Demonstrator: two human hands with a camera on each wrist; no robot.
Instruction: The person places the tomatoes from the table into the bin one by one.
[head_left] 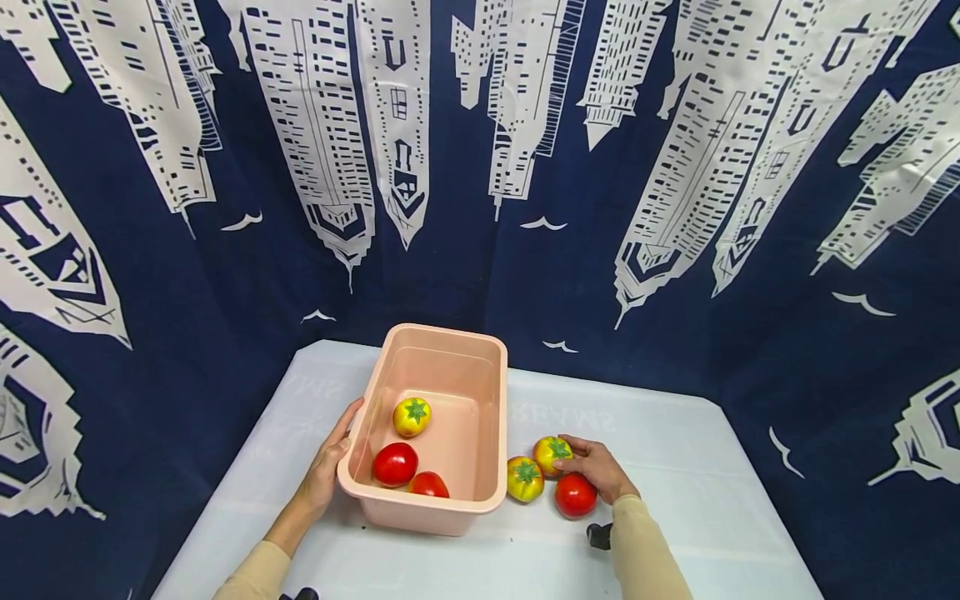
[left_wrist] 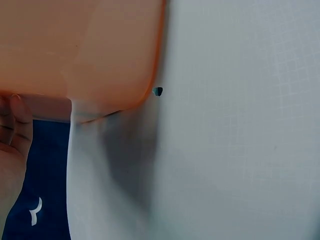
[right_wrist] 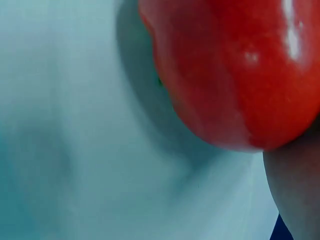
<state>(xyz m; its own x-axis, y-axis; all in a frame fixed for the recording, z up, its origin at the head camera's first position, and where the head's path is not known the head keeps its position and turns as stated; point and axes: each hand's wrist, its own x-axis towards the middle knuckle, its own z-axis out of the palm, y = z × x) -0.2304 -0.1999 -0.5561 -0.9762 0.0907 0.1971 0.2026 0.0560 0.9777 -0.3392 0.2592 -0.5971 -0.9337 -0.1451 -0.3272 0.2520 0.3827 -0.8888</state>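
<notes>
My left hand (head_left: pixel 324 471) grips the left rim of a pink plastic bin (head_left: pixel 427 518); in the left wrist view its fingers (left_wrist: pixel 20 112) are at the bin's edge. Inside lie a yellow tomato (head_left: pixel 412 416) with a green leafy top and two red tomatoes (head_left: pixel 395 464), one partly hidden by the near wall. To the right of the bin, my right hand (head_left: pixel 597 468) holds another yellow tomato (head_left: pixel 551 454) between thumb and fingers. Close by are a third yellow tomato (head_left: pixel 525 479) and a red tomato (head_left: pixel 576 496), which fills much of the right wrist view.
A pale tabletop (head_left: pixel 675 500) with cut corners lies under everything. Behind and around it hangs a dark blue cloth (head_left: pixel 450 292) printed with white buildings and birds. Black wrist devices (head_left: pixel 600 536) show near both sleeves.
</notes>
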